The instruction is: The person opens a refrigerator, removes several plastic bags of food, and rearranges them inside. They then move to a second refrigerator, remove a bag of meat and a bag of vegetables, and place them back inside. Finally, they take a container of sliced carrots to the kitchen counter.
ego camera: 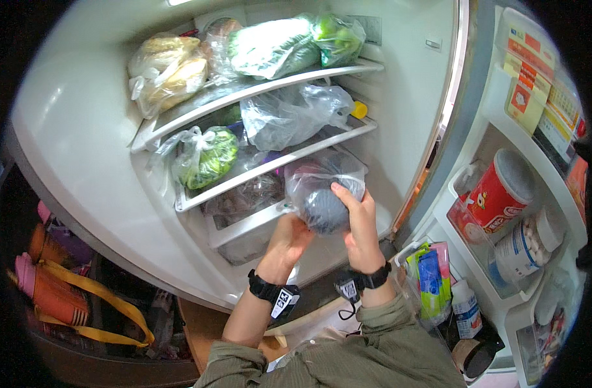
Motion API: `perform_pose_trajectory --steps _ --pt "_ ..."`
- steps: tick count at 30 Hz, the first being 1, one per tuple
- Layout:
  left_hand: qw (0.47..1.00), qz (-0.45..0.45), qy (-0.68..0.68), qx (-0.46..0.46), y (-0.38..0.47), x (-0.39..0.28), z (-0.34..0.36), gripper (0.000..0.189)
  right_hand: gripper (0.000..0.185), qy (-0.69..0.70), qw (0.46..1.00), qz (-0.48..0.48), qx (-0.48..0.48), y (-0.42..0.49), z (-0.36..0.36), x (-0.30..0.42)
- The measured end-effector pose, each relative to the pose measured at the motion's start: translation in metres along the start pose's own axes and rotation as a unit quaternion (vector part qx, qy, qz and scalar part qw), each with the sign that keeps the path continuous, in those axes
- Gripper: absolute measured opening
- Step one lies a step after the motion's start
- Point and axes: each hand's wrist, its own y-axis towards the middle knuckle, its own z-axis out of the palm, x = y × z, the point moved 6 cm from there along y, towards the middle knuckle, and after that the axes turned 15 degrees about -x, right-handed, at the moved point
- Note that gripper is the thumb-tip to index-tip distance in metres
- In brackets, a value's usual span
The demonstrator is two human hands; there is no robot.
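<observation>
Both my hands hold a thin clear plastic bag (325, 199) with a dark, rounded thing in it, in front of the fridge's lower part. My right hand (359, 218) grips its right side, thumb on top. My left hand (292, 235) is at its lower left, with the fingers partly hidden behind it. Right behind the bag is a fridge drawer (247, 224) with bagged items. Above it, a shelf bears a bag of green vegetables (208, 157) and a whitish plastic bag (291, 114).
The top shelf (257, 89) holds several bagged foods. At right, the fridge door stands open, its racks carrying a red can (502, 189), a clear jar (524, 247), a white bottle (465, 310) and packets (429, 279). An orange bag (58, 293) with a yellow strap lies at lower left.
</observation>
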Motion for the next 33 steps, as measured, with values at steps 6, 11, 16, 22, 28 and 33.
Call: perform_pose_trajectory --steps 6,11,16,22,28,33 --pt "0.993 0.081 -0.035 -0.076 -0.029 -0.026 -0.009 0.028 0.044 -0.019 1.000 -0.011 -0.009 0.053 0.029 -0.019" --pt "0.990 0.114 0.037 -0.081 -0.066 -0.034 -0.007 0.043 0.051 -0.019 0.999 -0.013 -0.044 0.094 0.058 -0.049" --pt "0.974 0.178 0.113 -0.087 -0.096 -0.043 -0.009 0.044 0.057 -0.026 0.998 -0.054 -0.033 0.135 0.088 -0.084" --pt "0.955 0.221 0.152 -0.126 -0.118 -0.051 -0.013 0.040 0.048 -0.026 0.999 -0.030 -0.005 0.146 0.097 -0.092" --pt "0.945 0.250 0.151 -0.147 -0.136 -0.056 -0.017 0.038 0.047 0.019 0.985 0.100 0.141 0.024 0.043 -0.033" --pt "0.947 0.239 0.165 -0.137 -0.135 -0.048 -0.006 0.036 0.062 0.093 0.829 0.135 0.534 -0.132 0.029 0.053"
